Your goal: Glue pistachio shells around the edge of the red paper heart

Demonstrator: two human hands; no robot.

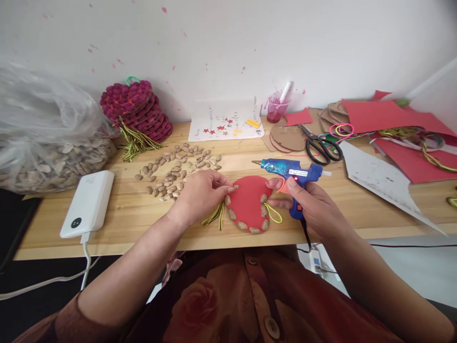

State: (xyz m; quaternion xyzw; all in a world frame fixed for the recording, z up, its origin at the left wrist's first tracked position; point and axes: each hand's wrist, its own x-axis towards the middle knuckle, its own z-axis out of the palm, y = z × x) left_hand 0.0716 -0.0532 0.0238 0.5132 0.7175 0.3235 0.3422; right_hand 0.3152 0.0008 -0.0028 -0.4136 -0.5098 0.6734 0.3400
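A red cut-out shape (248,200) lies near the table's front edge, with tan seeds glued along its lower rim and yellow-green cords at both sides. My left hand (200,193) is closed, its fingertips pinching a seed against the shape's left edge. My right hand (310,202) grips a blue glue gun (289,171), nozzle pointing left above the shape. Loose seeds (178,169) lie scattered just behind my left hand.
A white power bank (89,202) with a cable sits front left, beside a plastic bag of shells (46,138). Finished purple-red pieces (137,109) are stacked at the back. Black scissors (321,145), cardboard shapes, red sheets (389,119) and a pink cup (276,107) lie right.
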